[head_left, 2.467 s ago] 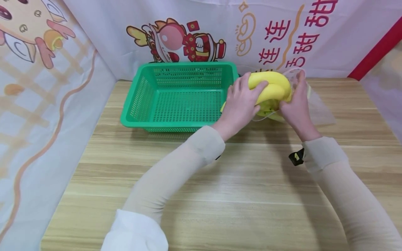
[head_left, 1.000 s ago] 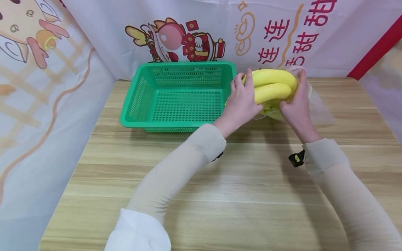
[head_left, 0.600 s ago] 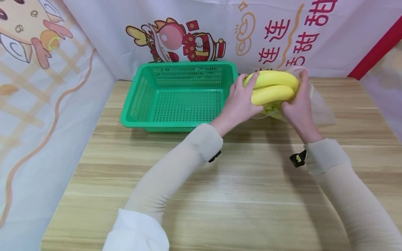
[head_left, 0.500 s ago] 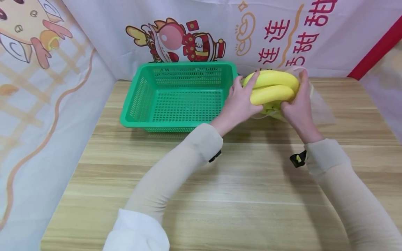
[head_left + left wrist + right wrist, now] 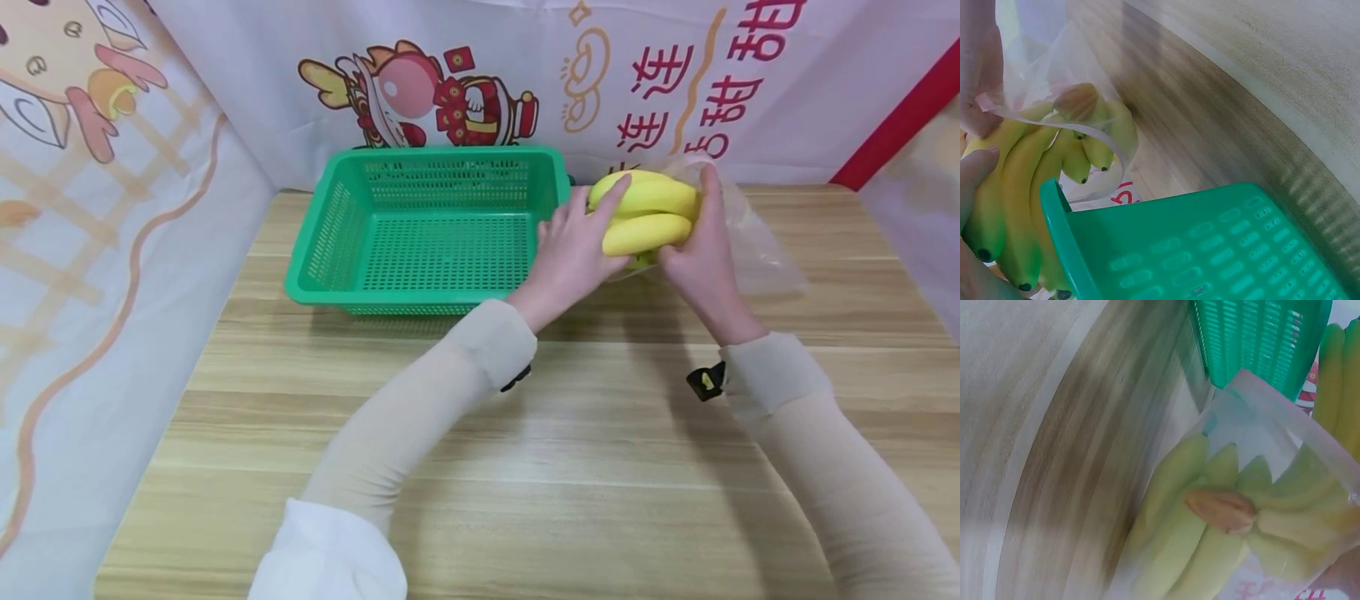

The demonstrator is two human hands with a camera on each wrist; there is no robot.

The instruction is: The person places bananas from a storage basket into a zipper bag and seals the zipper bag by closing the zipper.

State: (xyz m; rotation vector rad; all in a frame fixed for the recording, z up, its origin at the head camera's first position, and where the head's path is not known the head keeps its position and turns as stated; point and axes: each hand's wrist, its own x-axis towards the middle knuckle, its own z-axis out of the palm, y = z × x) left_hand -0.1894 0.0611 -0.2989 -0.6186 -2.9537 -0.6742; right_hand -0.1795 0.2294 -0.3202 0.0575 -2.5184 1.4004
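Note:
A bunch of yellow bananas [image 5: 647, 236] is partly inside a clear plastic bag [image 5: 757, 250], its exposed fruit pointing left. My left hand [image 5: 573, 250] grips the exposed end, thumb on the near side. On the right, my right hand [image 5: 701, 258] holds the bag's mouth against the bunch. The left wrist view shows the bag's rim [image 5: 1079, 128] crossing the bunch, green-tinged banana tips [image 5: 1022, 269] sticking out. Inside the bag, the right wrist view shows the brown stem [image 5: 1221, 510] and several more bananas [image 5: 1175, 550].
A green perforated basket [image 5: 412, 297] stands at the back of the wooden table [image 5: 487, 450], just left of the hands. A printed white cloth [image 5: 247, 83] hangs behind it, and another printed cloth [image 5: 82, 275] lines the left side.
Over the last half second my right hand has shifted slightly left with the bag's mouth, and less of the bananas shows. Earlier, the left hand's fingers changed their place on the bunch.

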